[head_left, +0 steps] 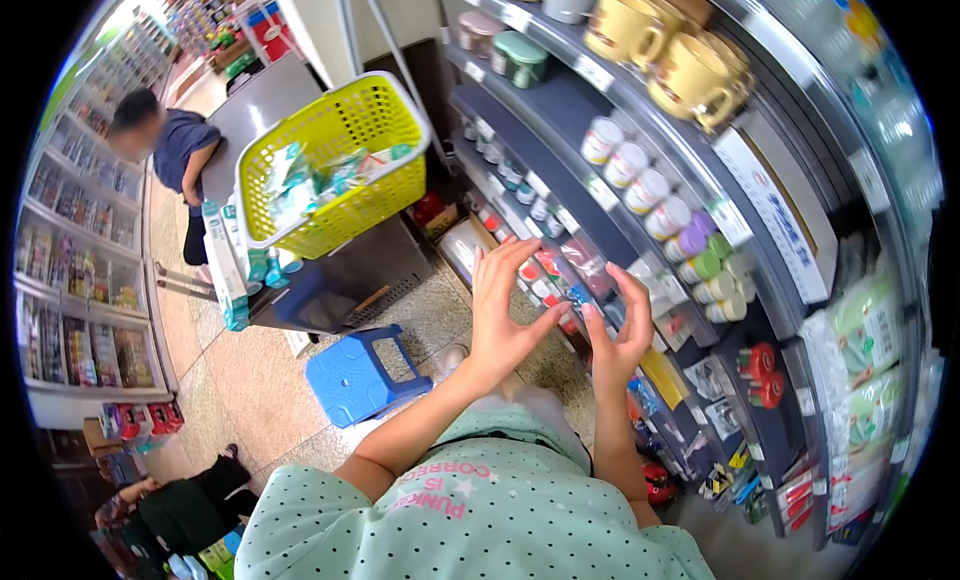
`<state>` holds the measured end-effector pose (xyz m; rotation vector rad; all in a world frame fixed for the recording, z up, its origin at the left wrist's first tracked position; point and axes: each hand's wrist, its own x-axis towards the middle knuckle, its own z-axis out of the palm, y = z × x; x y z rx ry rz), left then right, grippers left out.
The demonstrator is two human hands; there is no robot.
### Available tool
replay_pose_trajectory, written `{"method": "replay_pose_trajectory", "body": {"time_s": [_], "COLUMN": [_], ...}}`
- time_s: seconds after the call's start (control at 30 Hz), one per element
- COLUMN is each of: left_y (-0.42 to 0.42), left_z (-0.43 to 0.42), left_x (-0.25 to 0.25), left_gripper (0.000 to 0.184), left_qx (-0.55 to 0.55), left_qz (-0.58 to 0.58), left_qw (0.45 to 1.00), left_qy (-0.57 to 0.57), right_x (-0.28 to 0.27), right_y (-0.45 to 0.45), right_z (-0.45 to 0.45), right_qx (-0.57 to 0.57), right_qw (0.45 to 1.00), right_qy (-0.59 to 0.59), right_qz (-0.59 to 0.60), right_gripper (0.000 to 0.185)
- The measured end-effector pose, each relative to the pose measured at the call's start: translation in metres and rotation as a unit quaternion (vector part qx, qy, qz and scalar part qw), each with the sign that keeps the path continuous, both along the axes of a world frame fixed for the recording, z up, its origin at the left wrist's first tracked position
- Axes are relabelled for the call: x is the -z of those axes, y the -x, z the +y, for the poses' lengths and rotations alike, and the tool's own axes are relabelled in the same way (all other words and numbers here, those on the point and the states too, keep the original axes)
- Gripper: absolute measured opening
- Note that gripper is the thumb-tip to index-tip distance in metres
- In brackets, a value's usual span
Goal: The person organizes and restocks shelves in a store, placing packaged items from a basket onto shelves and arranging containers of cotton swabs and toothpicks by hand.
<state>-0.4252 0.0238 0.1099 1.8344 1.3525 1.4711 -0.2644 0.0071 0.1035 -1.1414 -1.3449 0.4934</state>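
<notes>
My left hand [506, 318] is raised in front of my chest with fingers curved and spread, holding nothing. Close beside it my right hand [618, 338] is up too, its thumb and fingers apart and nothing visible between them. The two thumb tips nearly meet; I cannot tell whether they touch. Behind both hands are the lower levels of the store shelf [560, 90], with small packaged goods. A yellow-green basket [335, 220] with teal and white packets [290, 180] inside stands on the counter [262, 105], to the left of my hands.
A blue plastic stool [362, 385] is on the tiled floor. Teal and white boxes [225, 265] rest at the counter's edge. Yellow mugs [692, 75] and lidded white jars [627, 164] line the shelf. One person [185, 150] leans by the counter; another [190, 515] is lower left.
</notes>
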Motion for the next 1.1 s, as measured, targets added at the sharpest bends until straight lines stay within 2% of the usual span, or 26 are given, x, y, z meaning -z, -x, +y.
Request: {"method": "replay_pose_trajectory", "body": {"time_s": [0.2,0.4,0.7,1.1], "left_y": [0.088,0.145,0.171,0.211], "left_z": [0.023,0.033,0.052,0.115], "left_x": [-0.008,-0.004,0.005,0.008], "left_gripper": [0.073,0.072,0.061,0.049], "left_qx": [-0.040,-0.058,-0.096,-0.170], "left_qz": [0.007,0.011,-0.004,0.066], "left_qw": [0.999,0.998,0.991,0.981], "left_qy": [0.003,0.029,0.090,0.072], "right_x": [-0.002,-0.001,0.001,0.004], "right_y": [0.084,0.141,0.164,0.169], "right_z": [0.034,0.055,0.097,0.167], "right_qx": [-0.057,-0.090,-0.144,-0.210], "right_qw": [0.997,0.996,0.989,0.978], "right_qy": [0.020,0.012,0.030,0.001], "right_qz": [0.045,0.025,0.011,-0.007], "right_gripper": [0.049,0.049,0.049,0.048]}}
